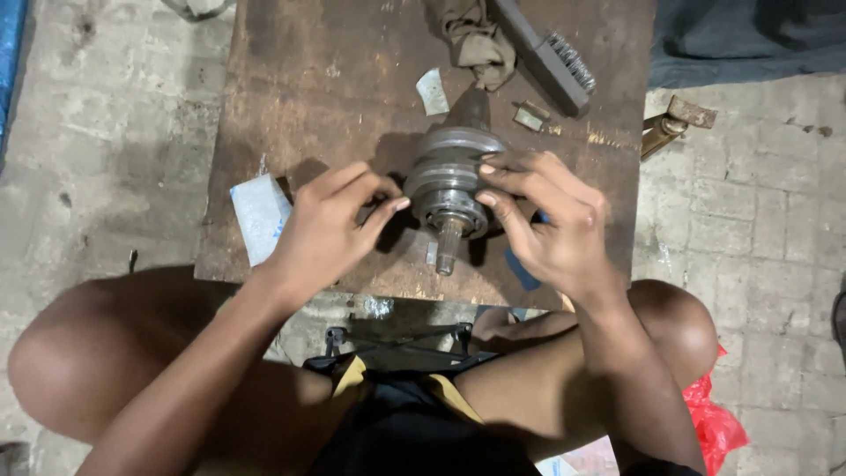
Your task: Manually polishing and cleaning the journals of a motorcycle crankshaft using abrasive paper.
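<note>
The crankshaft (451,181) lay near the middle of the rusty board (291,97), tapered end pointing away, threaded stub toward the person. The right hand (551,225) had its fingertips pressed on the webs, fingers curled over the near side, gripping them; the left hand (330,225) sat just left of the crankshaft, thumb and forefinger pinched together, possibly on something small, but the view was too poor to tell. Risks, as I judged them: the crankshaft was round and only steadied from one side, so it could roll toward the board's near edge and drop onto the knees; the fingers were right at the web gap, a pinch point if it shifted; any small part held in the left hand could fall and be lost. Count: one crankshaft, one wire brush (551,57) behind it, one rag (476,40) beside the brush, one small metal bit (531,115) right of the taper, two pale scraps (260,216) (432,91), one board.
</note>
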